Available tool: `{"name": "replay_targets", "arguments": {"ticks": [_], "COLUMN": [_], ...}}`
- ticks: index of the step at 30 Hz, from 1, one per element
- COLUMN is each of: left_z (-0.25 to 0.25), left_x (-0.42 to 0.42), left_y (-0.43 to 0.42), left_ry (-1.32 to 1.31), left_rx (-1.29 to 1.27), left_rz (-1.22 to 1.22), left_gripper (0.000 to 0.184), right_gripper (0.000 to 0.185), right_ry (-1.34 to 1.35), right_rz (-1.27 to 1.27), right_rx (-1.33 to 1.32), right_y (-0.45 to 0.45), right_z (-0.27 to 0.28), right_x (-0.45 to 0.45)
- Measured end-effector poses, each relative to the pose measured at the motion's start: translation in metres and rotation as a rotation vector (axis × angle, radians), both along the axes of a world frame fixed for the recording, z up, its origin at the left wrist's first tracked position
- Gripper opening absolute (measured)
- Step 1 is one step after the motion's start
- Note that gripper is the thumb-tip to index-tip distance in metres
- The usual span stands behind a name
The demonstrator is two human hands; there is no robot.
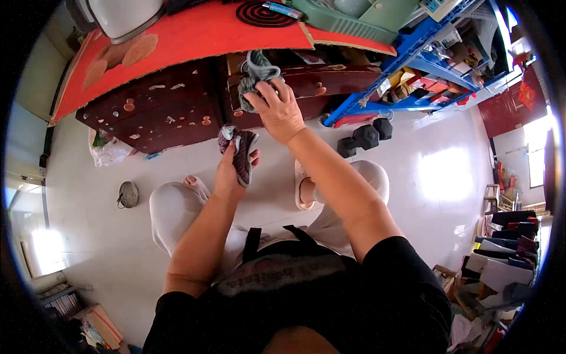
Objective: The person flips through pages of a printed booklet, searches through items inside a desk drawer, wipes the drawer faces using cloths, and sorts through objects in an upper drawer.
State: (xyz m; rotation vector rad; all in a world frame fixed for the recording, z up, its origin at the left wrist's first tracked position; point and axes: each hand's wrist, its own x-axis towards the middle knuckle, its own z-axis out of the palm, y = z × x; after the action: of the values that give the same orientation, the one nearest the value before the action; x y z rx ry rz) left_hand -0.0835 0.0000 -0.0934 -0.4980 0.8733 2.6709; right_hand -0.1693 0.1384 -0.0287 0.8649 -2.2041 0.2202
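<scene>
My left hand (pixel 227 174) is closed around a maroon-and-grey knitted piece (pixel 244 160) with a pale edge, held above the floor in front of the cabinet. Its exact kind I cannot make out. Higher and to the right, my right hand (pixel 277 109) grips a crumpled grey knitted cloth (pixel 254 74), its fingers bent over the near side. That cloth hangs at the left end of a pulled-out drawer (pixel 348 82) in the dark red cabinet (pixel 168 106). Part of the drawer's contents shows behind my right hand.
A red board (pixel 236 32) on the cabinet carries a white kettle (pixel 127 17), a black mosquito coil (pixel 265 13) and a green plastic container (pixel 348 26). Right of the drawer stands a blue shelf rack (pixel 377 106). Black dumbbells (pixel 367 137) and a round metal dish (pixel 128 194) rest on the floor.
</scene>
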Motion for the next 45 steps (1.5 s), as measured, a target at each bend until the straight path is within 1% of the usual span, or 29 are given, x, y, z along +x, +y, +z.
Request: {"name": "replay_targets", "arguments": {"ticks": [2,4,5,6,8,9,11,12,14,16,18,20,22,23,24,26,28,29,30,32,33,34,37,39,40,41,42,44,45], "left_z": [-0.007,-0.003,-0.001,-0.003,-0.007,-0.006,-0.002,-0.002,-0.006,-0.011,-0.011,-0.006,0.002,0.005,0.006,0.003,0.004,0.003,0.001,0.000,0.000,0.001,-0.008,-0.002,0.000,-0.001,-0.001,0.000,0.002], "left_x": [-0.001,0.001,0.002,0.004,0.003,0.003,0.002,0.002,0.000,0.000,0.000,0.000,0.003,0.004,0.003,0.001,0.004,0.004,0.004,0.005,0.004,0.003,0.002,0.003,0.003,0.003,0.003,0.002,0.001], "left_y": [0.000,0.001,0.001,0.000,-0.002,-0.002,-0.001,0.000,0.002,0.003,0.005,0.005,0.005,0.006,0.005,0.005,0.004,0.003,0.003,0.005,0.006,0.007,0.005,0.006,0.006,0.006,0.004,0.003,0.005], "left_ry": [-0.001,0.001,-0.002,-0.003,-0.020,-0.018,-0.047,-0.044,-0.014,-0.002,0.022,-0.001,0.004,-0.003,-0.005,-0.016,-0.030,-0.031,-0.019,-0.012,-0.008,-0.002,-0.031,-0.047,-0.061,-0.065,-0.053,-0.037,-0.034], "left_rx": [0.006,-0.014,-0.035,-0.037,-0.056,-0.058,-0.061,-0.061,-0.054,-0.059,-0.065,-0.093,-0.106,-0.120,-0.134,-0.117,-0.115,-0.115,-0.101,-0.089,-0.078,-0.068,-0.068,-0.090,-0.112,-0.115,-0.117,-0.121,-0.108], "left_rz": [-0.011,0.007,0.025,0.026,0.022,0.020,-0.004,-0.007,-0.028,-0.042,-0.080,-0.061,-0.078,-0.059,-0.039,-0.050,-0.063,-0.063,-0.069,-0.082,-0.083,-0.085,-0.076,-0.071,-0.064,-0.061,-0.075,-0.081,-0.083], "left_gripper": [0.032,0.032,0.033,0.033,0.033,0.033,0.032,0.032,0.031,0.032,0.032,0.033,0.035,0.035,0.035,0.036,0.036,0.036,0.036,0.036,0.036,0.036,0.035,0.035,0.036,0.036,0.036,0.037,0.037], "right_gripper": [0.043,0.044,0.046,0.046,0.048,0.048,0.045,0.045,0.046,0.041,0.039,0.037,0.037,0.038,0.038,0.029,0.027,0.027,0.036,0.035,0.038,0.041,0.043,0.039,0.035,0.031,0.036,0.041,0.041], "right_ry": [-0.007,-0.101,-0.208,-0.208,-0.384,-0.382,-0.497,-0.493,-0.271,-0.237,-0.116,-0.057,-0.411,-0.523,-0.516,-0.850,-0.774,-0.565,-0.477,-0.268,-0.269,-0.148,-0.123,-0.084,-0.214,-0.179,-0.247,-0.277,-0.281], "right_rz": [-0.007,-0.094,-0.159,-0.158,-0.303,-0.304,-0.334,-0.337,-0.063,-0.063,-0.183,-0.198,-0.166,-0.206,-0.217,-0.508,-0.463,-0.461,-0.406,-0.437,-0.471,-0.492,-0.442,-0.686,-0.632,-0.651,-0.605,-0.675,-0.669], "right_rx": [0.023,0.118,0.154,0.152,-0.082,-0.085,-0.348,-0.349,-0.294,-0.306,-0.156,-0.165,-0.155,-0.213,-0.216,-0.604,-1.268,-1.292,-1.274,-1.013,-0.872,-0.806,-0.875,-0.926,-1.069,-1.269,-1.453,-1.311,-1.309], "right_y": [0.012,0.032,0.044,0.055,0.071,0.072,0.072,0.065,0.044,0.038,0.040,0.052,0.063,0.074,0.088,0.115,0.122,0.132,0.140,0.133,0.127,0.121,0.135,0.152,0.169,0.184,0.181,0.197,0.195], "right_z": [-0.006,-0.032,-0.047,-0.056,-0.062,-0.060,-0.050,-0.036,-0.005,0.011,0.014,-0.007,-0.026,-0.039,-0.046,-0.054,-0.010,-0.010,-0.010,-0.002,-0.002,-0.010,-0.023,-0.019,-0.007,-0.011,0.016,0.011,0.004], "right_x": [0.003,0.003,0.004,0.005,0.007,0.009,0.020,0.026,0.035,0.029,0.010,0.002,0.011,0.015,0.015,0.014,0.018,0.012,0.004,-0.004,-0.011,-0.019,-0.036,-0.039,-0.038,-0.048,-0.040,-0.051,-0.055]}}
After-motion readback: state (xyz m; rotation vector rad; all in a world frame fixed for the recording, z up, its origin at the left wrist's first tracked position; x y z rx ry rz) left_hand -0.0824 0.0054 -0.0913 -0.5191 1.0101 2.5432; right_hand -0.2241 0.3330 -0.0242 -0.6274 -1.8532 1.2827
